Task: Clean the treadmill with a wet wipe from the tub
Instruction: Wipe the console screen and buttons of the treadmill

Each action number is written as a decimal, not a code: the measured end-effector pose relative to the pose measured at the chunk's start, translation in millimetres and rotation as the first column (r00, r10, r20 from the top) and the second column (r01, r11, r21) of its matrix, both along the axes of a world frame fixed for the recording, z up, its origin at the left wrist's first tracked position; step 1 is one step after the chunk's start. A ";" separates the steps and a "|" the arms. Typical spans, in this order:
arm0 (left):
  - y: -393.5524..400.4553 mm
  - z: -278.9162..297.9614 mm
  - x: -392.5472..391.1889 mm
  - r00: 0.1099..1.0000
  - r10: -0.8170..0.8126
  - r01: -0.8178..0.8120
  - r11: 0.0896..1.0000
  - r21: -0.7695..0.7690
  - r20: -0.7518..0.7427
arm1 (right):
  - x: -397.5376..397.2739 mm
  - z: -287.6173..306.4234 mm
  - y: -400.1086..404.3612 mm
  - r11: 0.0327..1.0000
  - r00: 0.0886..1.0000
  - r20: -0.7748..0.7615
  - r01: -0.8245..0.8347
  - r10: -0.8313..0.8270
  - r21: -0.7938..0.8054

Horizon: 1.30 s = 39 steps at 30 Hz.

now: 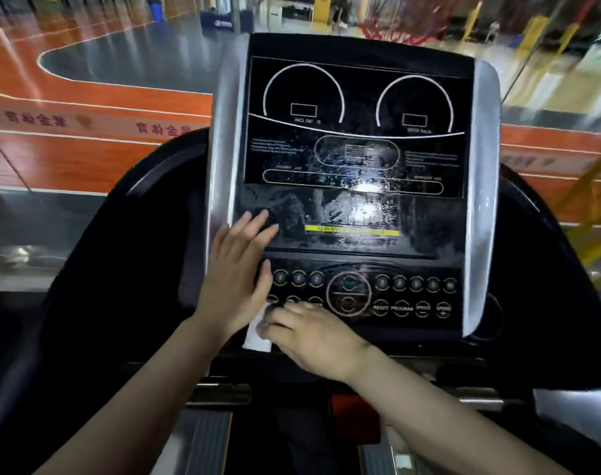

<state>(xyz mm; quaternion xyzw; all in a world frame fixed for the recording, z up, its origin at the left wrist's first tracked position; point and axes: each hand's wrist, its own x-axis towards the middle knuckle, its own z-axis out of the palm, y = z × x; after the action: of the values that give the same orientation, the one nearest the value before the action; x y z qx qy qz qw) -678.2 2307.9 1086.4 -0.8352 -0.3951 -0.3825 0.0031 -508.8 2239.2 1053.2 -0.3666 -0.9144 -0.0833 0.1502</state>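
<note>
My right hand (pixel 312 332) presses the wet wipe (pixel 257 332) onto the console (pixel 357 214) at its lower left button rows — fingers curled over it. My left hand (pixel 237 269) lies flat, gripping nothing — unwiped buttons run rightward.

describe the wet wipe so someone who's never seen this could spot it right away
Find the treadmill console and drop to its bottom-left corner, below the round buttons. The wet wipe is the small white sheet under the right hand, the only white thing on the black panel.
</note>
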 end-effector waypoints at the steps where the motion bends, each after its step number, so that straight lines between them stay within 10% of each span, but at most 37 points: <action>1: -1.6 0.1 7.9 0.999 -0.010 0.011 1.000 0.015 -0.052 | 14.2 0.6 -5.7 1.000 1.000 -0.014 0.009 -0.009 -0.021; 8: -18.1 -1.1 67.1 0.993 0.065 -0.068 0.997 -0.027 -0.099 | 156.5 12.6 -61.6 0.946 0.940 -0.122 0.305 -0.317 -0.108; 14: -29.6 -8.5 89.2 0.977 0.175 -0.178 0.984 -0.012 -0.125 | 185.2 7.8 -86.5 0.719 0.630 -0.368 0.666 -0.684 -0.196; 19: -32.6 -8.5 109.2 0.977 0.191 -0.193 0.981 -0.008 -0.091 | 108.3 16.1 -25.9 0.964 0.936 -0.231 0.248 -0.265 -0.099; 23: -33.2 -13.4 116.6 0.979 0.191 -0.189 0.982 0.028 -0.075 | 126.9 26.0 -27.5 0.986 0.968 -0.190 0.162 -0.164 -0.026; 30: -35.9 -15.6 120.7 0.973 0.218 -0.213 0.975 0.063 -0.074 | 192.9 25.7 -60.9 0.658 0.514 -0.487 0.730 -0.706 -0.183; 36: -34.3 -13.5 120.1 0.971 0.218 -0.213 0.975 0.056 -0.103 | 116.7 20.7 -6.1 0.931 0.895 -0.282 0.365 -0.346 0.013; 39: -34.9 -16.2 122.2 0.962 0.250 -0.241 0.966 0.088 -0.108 | 144.5 31.5 -10.4 0.864 0.834 -0.277 0.503 -0.478 0.022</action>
<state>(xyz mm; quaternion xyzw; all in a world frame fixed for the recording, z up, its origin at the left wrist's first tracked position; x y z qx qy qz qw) -556.0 2273.0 1070.2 -0.8003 -0.4801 -0.3436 0.1050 -364.3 2228.8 1084.7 -0.5889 -0.7568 -0.1127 0.2603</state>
